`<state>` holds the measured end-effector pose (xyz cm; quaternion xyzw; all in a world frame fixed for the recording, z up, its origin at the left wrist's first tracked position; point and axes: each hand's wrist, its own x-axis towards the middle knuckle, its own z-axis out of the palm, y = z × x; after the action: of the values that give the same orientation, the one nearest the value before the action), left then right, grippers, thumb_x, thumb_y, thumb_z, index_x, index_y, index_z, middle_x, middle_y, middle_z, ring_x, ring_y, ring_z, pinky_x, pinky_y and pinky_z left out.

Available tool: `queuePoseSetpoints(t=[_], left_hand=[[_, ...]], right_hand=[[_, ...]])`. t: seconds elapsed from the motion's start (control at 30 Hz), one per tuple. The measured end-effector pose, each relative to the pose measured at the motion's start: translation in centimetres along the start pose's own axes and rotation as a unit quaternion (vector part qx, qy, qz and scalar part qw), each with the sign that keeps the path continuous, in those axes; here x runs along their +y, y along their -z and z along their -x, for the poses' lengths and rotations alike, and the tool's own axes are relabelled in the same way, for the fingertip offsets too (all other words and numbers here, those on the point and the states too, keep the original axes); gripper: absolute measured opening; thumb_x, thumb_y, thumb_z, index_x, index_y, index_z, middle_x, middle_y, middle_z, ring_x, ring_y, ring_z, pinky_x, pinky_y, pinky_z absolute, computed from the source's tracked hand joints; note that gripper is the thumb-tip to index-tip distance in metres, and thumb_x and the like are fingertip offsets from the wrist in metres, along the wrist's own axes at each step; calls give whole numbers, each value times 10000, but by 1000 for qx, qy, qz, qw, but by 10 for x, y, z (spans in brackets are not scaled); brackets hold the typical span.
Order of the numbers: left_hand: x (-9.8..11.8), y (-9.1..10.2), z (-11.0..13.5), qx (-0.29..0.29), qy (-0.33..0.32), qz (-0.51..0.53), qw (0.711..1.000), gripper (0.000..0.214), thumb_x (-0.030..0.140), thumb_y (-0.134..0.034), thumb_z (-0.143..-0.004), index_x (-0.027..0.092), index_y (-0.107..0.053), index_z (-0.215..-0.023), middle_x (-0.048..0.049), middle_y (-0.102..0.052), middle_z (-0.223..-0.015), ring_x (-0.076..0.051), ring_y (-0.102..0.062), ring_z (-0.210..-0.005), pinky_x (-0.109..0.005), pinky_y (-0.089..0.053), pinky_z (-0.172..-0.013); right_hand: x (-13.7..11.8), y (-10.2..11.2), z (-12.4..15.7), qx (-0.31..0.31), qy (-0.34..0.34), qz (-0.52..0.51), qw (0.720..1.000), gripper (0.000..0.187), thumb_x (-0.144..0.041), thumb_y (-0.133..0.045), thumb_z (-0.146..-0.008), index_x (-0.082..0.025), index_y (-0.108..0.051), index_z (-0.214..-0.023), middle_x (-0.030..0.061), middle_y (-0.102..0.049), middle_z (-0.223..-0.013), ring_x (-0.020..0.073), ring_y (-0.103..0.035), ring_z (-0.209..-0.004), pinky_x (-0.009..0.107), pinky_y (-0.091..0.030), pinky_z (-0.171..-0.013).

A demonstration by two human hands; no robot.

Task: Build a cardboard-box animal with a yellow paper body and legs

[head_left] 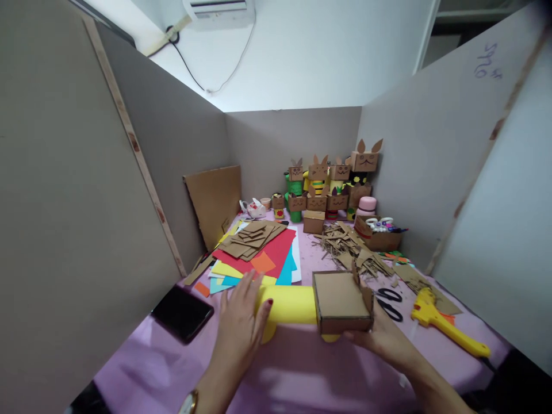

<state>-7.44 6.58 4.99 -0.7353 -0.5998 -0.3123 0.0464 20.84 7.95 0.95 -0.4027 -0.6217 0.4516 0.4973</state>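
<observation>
A yellow paper tube (pixel 288 305) lies sideways low over the table, with small rounded yellow pieces showing under it. Joined or pressed to its right end is a brown cardboard box (pixel 340 296) with pointed cardboard flaps on its right side. My left hand (pixel 241 319) is closed round the tube's left end, thumb in front and fingers over the top. At the box's right and lower side, my right hand (pixel 382 330) grips it; most of those fingers are hidden behind the box. Black-handled scissors (pixel 390 303) lie just beyond my right hand.
A yellow glue gun (pixel 448 325) rests at right, a black phone (pixel 183 313) at left. Coloured paper sheets (pixel 282 247) carry cardboard pieces (pixel 252 238). Cardboard scraps (pixel 349 247) lie farther right. Several box-headed animal figures (pixel 317 201) stand at the back, between grey partitions (pixel 276 138).
</observation>
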Motion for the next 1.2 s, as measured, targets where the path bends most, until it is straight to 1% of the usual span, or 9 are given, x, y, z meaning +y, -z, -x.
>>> queuePoseSetpoints(t=[0.1, 0.17, 0.27, 0.4, 0.5, 0.7, 0.97, 1.07, 1.2], left_hand=[[-15, -5, 12, 56, 111, 189, 974, 586, 533, -393, -916, 137, -426, -1346, -200, -468, -1425, -309, -384, -1357, -561, -272, -1121], [-26, -13, 20, 37, 141, 259, 955, 601, 585, -450, -872, 140, -465, -1275, -203, -527, -1350, -317, -476, -1285, -554, -344, -1086], [-35, -25, 25, -4, 117, 309, 944, 632, 622, -531, -812, 154, -506, -1235, -184, -609, -1250, -302, -586, -1176, -476, -476, -1000], [-31, -37, 21, -24, 72, 343, 936, 519, 561, -624, -790, 210, -646, -1171, -143, -515, -1397, -299, -473, -1311, -442, -408, -1082], [-23, -45, 18, -30, 42, 344, 938, 386, 519, -633, -806, 231, -737, -1042, -116, -417, -1491, -313, -346, -1397, -466, -352, -1120], [-20, -58, 19, -16, -3, 306, 952, 235, 432, -657, -819, 285, -764, -968, -64, -396, -1522, -319, -203, -1454, -563, -196, -1169], [-26, -59, 22, -33, -64, 208, 976, 164, 232, -732, -773, 288, -775, -921, -82, -420, -1505, -317, -217, -1450, -573, -236, -1150], [-28, -55, 24, -45, -94, 172, 980, 168, 250, -696, -810, 282, -765, -960, -105, -357, -1539, -323, -218, -1449, -574, -270, -1133], [-33, -44, 24, -59, -145, 118, 981, 241, 311, -698, -810, 255, -732, -1041, -168, -278, -1564, -368, -233, -1437, -579, -339, -1089]], right_hand=[[11, 12, 0, 20, -32, 0, 999, 1172, -580, -776, -637, -210, -95, -1516, 188, -481, -1412, 326, -356, -1386, 540, -244, -1142], [17, 17, 0, 13, -32, 10, 999, 1159, -590, -771, -639, -185, -121, -1510, 199, -473, -1415, 320, -352, -1387, 524, -241, -1146], [16, 19, -1, 3, -34, 2, 999, 1130, -615, -765, -626, -199, -184, -1501, 192, -423, -1475, 333, -409, -1351, 525, -306, -1116], [7, 24, -3, -1, -42, -15, 999, 1081, -593, -777, -630, -248, -231, -1497, 144, -520, -1425, 323, -522, -1264, 501, -407, -1060], [7, 36, -4, -3, -47, -9, 999, 1044, -575, -780, -640, -258, -264, -1490, 132, -564, -1389, 325, -547, -1241, 486, -444, -1035], [25, 59, 1, -21, -83, 35, 996, 924, -597, -755, -640, -197, -434, -1408, 173, -596, -1341, 346, -510, -1273, 508, -399, -1070], [47, 68, 6, 10, -102, 100, 990, 779, -572, -702, -657, -201, -543, -1323, 155, -620, -1315, 367, -519, -1256, 509, -380, -1079], [51, 70, 7, 24, -86, 107, 990, 687, -547, -679, -694, -195, -590, -1277, 145, -664, -1256, 364, -535, -1241, 497, -377, -1082], [52, 81, 3, -7, -129, 100, 986, 697, -528, -751, -616, -203, -640, -1222, 133, -710, -1183, 359, -579, -1199, 430, -473, -1014]])
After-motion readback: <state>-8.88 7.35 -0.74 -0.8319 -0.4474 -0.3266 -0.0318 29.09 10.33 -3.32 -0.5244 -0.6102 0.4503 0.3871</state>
